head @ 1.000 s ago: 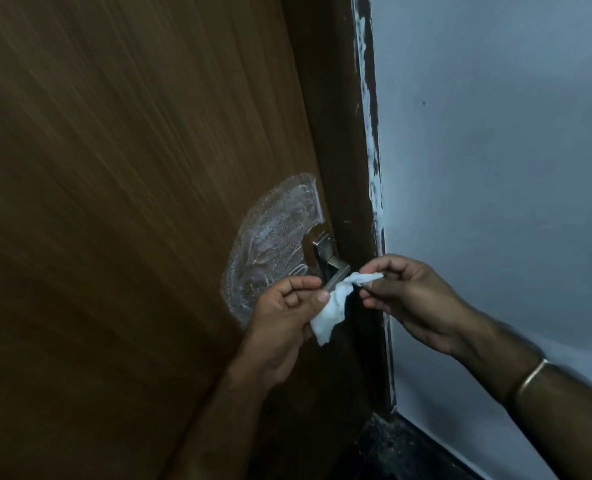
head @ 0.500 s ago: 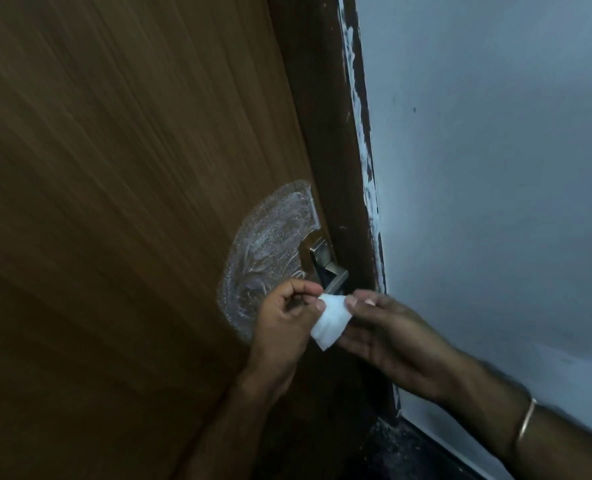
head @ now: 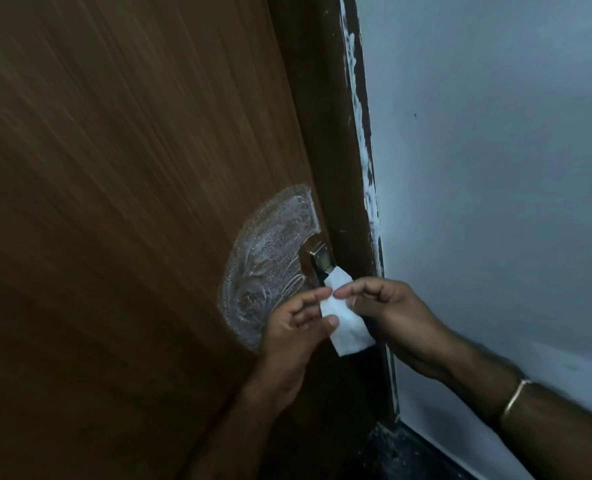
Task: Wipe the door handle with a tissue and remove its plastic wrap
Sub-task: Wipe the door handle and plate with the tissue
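1. My left hand [head: 296,332] and right hand [head: 388,313] both pinch the white tissue [head: 344,317] just below the door handle [head: 318,259].
2. The tissue's top edge touches the door handle.
3. The plastic wrap [head: 270,265] lies against the door, left of the door handle.

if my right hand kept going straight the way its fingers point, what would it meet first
Probably the tissue it already pinches, then the left hand fingertips right beside it. The right hand points leftward toward the door; depth is unclear, so the door handle may lie just above that line.
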`<state>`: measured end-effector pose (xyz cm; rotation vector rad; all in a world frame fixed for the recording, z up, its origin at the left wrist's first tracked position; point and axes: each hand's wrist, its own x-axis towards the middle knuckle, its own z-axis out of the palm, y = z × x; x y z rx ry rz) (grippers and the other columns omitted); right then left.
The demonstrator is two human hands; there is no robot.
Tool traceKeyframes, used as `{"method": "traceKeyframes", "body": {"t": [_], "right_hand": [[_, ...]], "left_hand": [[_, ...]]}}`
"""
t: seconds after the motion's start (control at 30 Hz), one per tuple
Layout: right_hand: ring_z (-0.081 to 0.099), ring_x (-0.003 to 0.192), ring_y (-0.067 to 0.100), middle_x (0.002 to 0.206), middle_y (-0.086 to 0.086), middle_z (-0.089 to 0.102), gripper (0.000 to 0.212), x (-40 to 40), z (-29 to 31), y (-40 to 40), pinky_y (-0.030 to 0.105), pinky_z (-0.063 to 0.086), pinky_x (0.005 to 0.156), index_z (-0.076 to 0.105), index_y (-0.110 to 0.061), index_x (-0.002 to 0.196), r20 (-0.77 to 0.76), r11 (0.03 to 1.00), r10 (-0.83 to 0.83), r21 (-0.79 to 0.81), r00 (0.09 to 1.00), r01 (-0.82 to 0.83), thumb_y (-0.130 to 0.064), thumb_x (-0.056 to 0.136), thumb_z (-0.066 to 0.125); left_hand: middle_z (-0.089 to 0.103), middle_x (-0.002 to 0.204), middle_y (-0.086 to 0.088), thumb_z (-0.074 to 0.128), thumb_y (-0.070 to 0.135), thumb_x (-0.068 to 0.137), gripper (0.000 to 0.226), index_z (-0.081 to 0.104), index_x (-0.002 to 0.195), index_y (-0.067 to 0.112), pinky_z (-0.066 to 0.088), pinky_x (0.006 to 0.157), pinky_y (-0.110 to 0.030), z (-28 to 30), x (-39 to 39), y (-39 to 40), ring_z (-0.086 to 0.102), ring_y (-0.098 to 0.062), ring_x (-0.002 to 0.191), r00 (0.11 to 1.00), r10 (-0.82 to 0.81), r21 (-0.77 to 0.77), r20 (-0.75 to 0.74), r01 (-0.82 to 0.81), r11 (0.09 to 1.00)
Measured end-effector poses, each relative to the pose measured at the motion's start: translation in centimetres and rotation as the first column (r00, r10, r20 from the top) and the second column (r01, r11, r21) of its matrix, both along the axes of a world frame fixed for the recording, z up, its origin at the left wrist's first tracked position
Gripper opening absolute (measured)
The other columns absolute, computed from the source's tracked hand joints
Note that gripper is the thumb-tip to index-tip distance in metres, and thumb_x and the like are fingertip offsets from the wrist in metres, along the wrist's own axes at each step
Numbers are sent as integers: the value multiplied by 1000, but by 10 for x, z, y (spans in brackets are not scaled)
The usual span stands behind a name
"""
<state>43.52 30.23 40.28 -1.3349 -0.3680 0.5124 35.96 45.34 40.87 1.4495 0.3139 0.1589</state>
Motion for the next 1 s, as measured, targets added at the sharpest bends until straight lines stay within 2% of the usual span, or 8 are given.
{"method": "traceKeyframes", "body": {"t": [0.17, 0.37, 0.5, 0.6, 0.67, 0.77, 0.9, 1.0], "right_hand": [[71, 99, 13, 108, 1, 73, 50, -2, -7, -1, 33, 58, 87, 64, -19, 120, 83, 983, 128, -141, 988, -115, -7, 74, 79], [55, 95, 2, 102, -14, 55, 3, 6, -26, 5, 15, 45, 71, 72, -25, 89, 488, 848, 74, -489, 870, 203, -26, 87, 71], [70, 94, 22, 104, 9, 70, 18, 8, -33, 7, 32, 58, 77, 67, -9, 103, -70, 984, 74, -158, 995, -84, -6, 85, 70], [72, 86, 26, 97, 14, 72, 14, 21, -36, 18, 38, 61, 72, 67, -6, 97, -191, 981, -178, -114, 965, 158, -1, 84, 69], [68, 81, 17, 90, 4, 70, 8, 37, -39, 25, 30, 59, 68, 68, -13, 87, 154, 865, -414, -240, 897, 441, -5, 84, 69], [54, 83, 9, 96, -4, 58, 12, 55, -44, 40, 19, 46, 72, 64, -14, 92, 717, 777, -246, -255, 652, 575, -5, 86, 61], [54, 86, 20, 95, 8, 60, 17, 38, -72, 67, 32, 45, 75, 67, -9, 95, 882, 878, 63, -272, 467, 394, -13, 87, 52], [52, 84, 12, 96, 7, 57, 17, 28, -87, 70, 24, 47, 76, 66, -6, 96, 813, 915, -2, -233, 582, 329, -13, 94, 50]], "left_hand": [[76, 100, -5, 73, 0, 82, 36, 69, 104, 28, 60, 81, -36, -7, 3, -4, 73, -20, 94, 991, 125, 223, -40, -113, 968], [61, 100, 3, 71, 23, 88, 3, 69, 90, 25, 43, 65, -14, -18, 7, -1, 60, -8, 88, 978, 153, 686, -140, -16, 727], [69, 93, -5, 68, 17, 91, 4, 65, 94, 18, 51, 59, -20, -23, 18, 3, 68, -13, 79, 970, 134, 452, -201, -29, 891], [67, 91, -3, 68, 24, 90, 9, 61, 94, 25, 57, 62, -32, -25, 28, 10, 67, -17, 80, 954, 258, 494, -153, -153, 856], [64, 98, 2, 63, 25, 93, 11, 60, 103, 27, 53, 67, -27, -23, 34, 16, 64, -13, 87, 951, 264, 610, -159, -116, 784], [63, 108, 7, 55, 19, 97, 28, 56, 124, 27, 46, 62, -18, -23, 43, 21, 61, -4, 86, 941, 202, 665, -273, 33, 746], [72, 95, 4, 58, 20, 95, 18, 70, 101, 31, 58, 71, -37, -24, 48, 17, 69, -17, 88, 923, 190, 563, -334, 34, 826], [76, 90, 1, 63, 20, 91, 15, 74, 93, 29, 60, 80, -45, -26, 49, 18, 71, -23, 90, 919, 186, 477, -349, 4, 879]]}}
